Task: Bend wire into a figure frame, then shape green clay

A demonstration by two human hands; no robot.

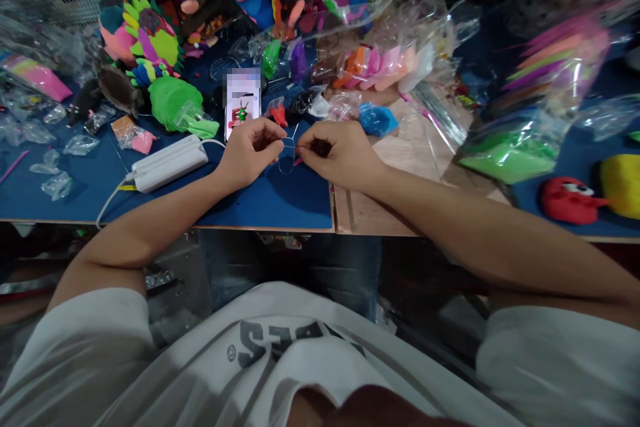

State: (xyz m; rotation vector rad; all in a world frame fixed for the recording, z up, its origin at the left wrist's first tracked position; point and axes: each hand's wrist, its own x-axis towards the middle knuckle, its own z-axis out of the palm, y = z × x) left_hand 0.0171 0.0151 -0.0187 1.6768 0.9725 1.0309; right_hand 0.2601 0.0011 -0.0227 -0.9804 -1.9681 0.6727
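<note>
My left hand [255,150] and right hand [333,152] are both closed at the fingertips, pinching a thin, pale looped wire [287,172] between them. Its rounded end hangs below my fingers, above the blue mat [280,207], close to the mat's edge with the bare wood board [385,210].

Just beyond my left hand lies a phone [243,103], lit up. Its screen shows a small green figure and a mark like a 9 or 6; the top is pixelated, so I can't read it. The white adapter [170,163], its cord attached, sits near my left wrist, with no label I can read.

Dark block letters cross my white shirt [270,373]: I make out an S and a circled C, but folds break up the word. Past my right hand rests a bagged blue lump [377,120]. Farther right, a red figure [570,200] sits beside a yellow one [621,185].
</note>
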